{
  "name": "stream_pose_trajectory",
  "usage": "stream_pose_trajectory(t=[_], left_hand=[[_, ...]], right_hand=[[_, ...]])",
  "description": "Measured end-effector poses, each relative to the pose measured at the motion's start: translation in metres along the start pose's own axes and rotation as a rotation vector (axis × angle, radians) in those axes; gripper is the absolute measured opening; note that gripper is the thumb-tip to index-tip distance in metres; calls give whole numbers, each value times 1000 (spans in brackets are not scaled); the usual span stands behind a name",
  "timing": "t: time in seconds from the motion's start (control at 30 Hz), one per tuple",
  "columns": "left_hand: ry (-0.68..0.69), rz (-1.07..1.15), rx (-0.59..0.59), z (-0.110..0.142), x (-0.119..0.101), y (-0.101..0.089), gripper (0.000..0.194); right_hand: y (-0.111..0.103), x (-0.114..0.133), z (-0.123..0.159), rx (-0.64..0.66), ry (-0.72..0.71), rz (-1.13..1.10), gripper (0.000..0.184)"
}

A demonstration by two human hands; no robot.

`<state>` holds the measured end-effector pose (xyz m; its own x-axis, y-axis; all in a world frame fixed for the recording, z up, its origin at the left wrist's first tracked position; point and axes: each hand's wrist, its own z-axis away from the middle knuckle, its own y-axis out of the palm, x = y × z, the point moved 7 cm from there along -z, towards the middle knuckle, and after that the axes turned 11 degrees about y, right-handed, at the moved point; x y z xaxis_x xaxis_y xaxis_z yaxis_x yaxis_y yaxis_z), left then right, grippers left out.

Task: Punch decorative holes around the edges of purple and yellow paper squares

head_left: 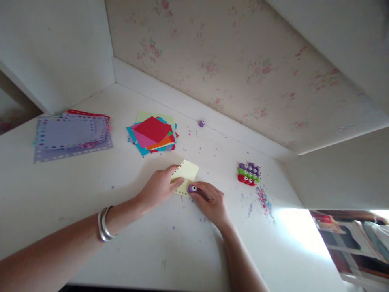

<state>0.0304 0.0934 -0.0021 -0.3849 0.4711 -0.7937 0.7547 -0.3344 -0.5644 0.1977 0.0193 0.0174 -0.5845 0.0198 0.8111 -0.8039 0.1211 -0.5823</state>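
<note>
My left hand (pixel 159 184) pinches a pale yellow sheet of paper (pixel 190 171) by its left side, thumb on top. Small punched holes run along the sheet's left and lower edges. In my right hand (pixel 211 200) is a small purple craft punch (pixel 192 188) with a star mark on its top, held at the sheet's lower right corner. Fingers hide part of the punch, so I cannot tell whether the paper sits inside its slot.
Coloured paper sheets (pixel 152 132) lie piled behind my left hand. Hole-edged sheets (pixel 67 132) are stacked at the far left. Several purple, green and red punches (pixel 249 174) stand grouped at right, near scattered confetti (pixel 264 200). Another purple punch (pixel 201 123) stands near the wall.
</note>
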Motion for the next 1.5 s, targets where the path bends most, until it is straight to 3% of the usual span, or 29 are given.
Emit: stream_pose_trajectory(t=[0.2,0.27,0.37,0.47,0.6,1.2,1.5], left_hand=[[251,-174,-159,3,-20,-10,56],[330,-254,-178,5,-28,-14,54],[379,-335,-107,8,-34,-10,43],[372,-335,6,12,-31,1,36],[346,-305,82,16,-26,10,31],[322,-343,82,15,-27,9,27],[352,-391,72,16,-26,11,26]], right_hand=[[-8,-4,-9,-42,59,23,22],[-9,-6,-15,-28,103,11,22],[-4,-2,-23,83,131,4,20],[3,4,-30,205,135,41,16],[4,8,-34,267,127,83,17],[16,-5,-40,372,162,64,15],[13,2,-34,329,172,53,21]])
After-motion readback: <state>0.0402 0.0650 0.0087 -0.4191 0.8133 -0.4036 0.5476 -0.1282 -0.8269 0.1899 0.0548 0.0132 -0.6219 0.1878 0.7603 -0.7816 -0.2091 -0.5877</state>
